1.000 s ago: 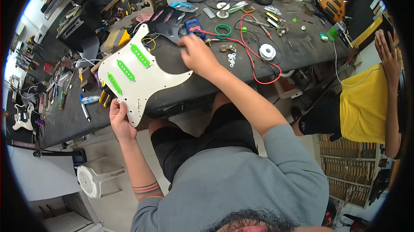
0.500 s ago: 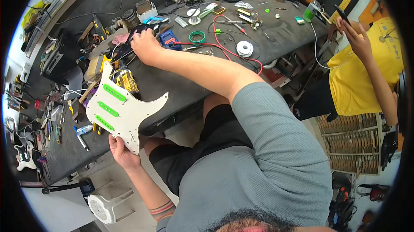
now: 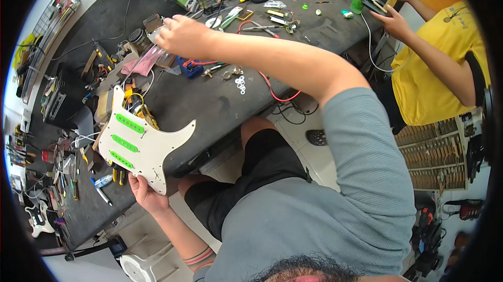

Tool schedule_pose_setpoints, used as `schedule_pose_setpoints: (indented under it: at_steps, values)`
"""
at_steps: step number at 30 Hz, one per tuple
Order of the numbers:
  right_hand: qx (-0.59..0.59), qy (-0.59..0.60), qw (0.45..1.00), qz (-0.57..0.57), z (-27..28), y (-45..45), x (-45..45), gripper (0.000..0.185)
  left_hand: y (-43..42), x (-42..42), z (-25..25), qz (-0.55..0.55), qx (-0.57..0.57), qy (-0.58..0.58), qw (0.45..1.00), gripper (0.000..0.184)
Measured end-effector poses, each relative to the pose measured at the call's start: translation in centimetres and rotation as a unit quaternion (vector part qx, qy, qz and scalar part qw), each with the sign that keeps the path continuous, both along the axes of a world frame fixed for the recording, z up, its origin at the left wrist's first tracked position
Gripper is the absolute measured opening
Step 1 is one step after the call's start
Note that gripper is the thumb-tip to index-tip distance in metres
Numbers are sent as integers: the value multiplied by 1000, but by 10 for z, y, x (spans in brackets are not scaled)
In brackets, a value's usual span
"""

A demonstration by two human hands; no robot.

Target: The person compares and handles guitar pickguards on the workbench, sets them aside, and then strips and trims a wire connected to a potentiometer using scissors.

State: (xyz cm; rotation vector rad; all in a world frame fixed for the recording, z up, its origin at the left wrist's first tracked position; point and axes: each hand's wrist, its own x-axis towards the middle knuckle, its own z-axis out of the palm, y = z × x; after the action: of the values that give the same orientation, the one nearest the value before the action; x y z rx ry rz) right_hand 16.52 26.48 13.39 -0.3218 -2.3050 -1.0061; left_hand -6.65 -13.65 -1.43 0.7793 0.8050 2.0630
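My left hand (image 3: 149,195) holds the lower edge of a white guitar pickguard (image 3: 137,143), thumb on its face. Three bright green pickups sit in the pickguard, which is tilted over the bench's front edge. My right hand (image 3: 183,36) is raised over the back of the bench, near a pink cloth (image 3: 142,62) and a small open box. Its fingers are curled round something thin that I cannot make out. Below the pickguard's upper horn lies a yellow and black tool (image 3: 145,114), partly covered.
White rings (image 3: 240,85), metal parts and a blue meter (image 3: 188,68) with red leads lie on the dark bench (image 3: 209,105). Tools crowd the left side. A person in a yellow shirt (image 3: 437,67) stands at the right, holding a phone. A white stool (image 3: 137,267) is below.
My right hand has moved from beside the blue meter to the back left. The black sheet it reached is no longer plainly visible there. The pickguard has shifted down and left in view, with my left hand.
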Motion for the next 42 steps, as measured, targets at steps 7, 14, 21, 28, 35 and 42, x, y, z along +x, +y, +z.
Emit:
schedule_pose_setpoints:
  at_steps: [7, 14, 21, 28, 35, 42]
  values:
    - [-76, 155, 985, -15, 42, -25, 190, 46, 8, -16, -6, -26, 18, -11, 999, 34]
    - [-107, 133, 958, -230, 3, 99, 338, 53, 36, -16, 1, -49, 12, -27, 998, 36]
    - [-50, 47, 929, -363, -47, 201, 404, 46, 50, -12, -1, -57, 2, -30, 998, 43]
    - [-28, 10, 920, -390, -86, 239, 426, 51, 52, -15, 1, -106, 10, -27, 994, 45]
    - [-105, 59, 921, -369, -121, 248, 450, 48, 53, -14, 4, -129, 12, -19, 991, 45]
    - [-266, 110, 850, -441, -114, 239, 430, 43, 53, -14, 3, -116, -14, -18, 993, 46]
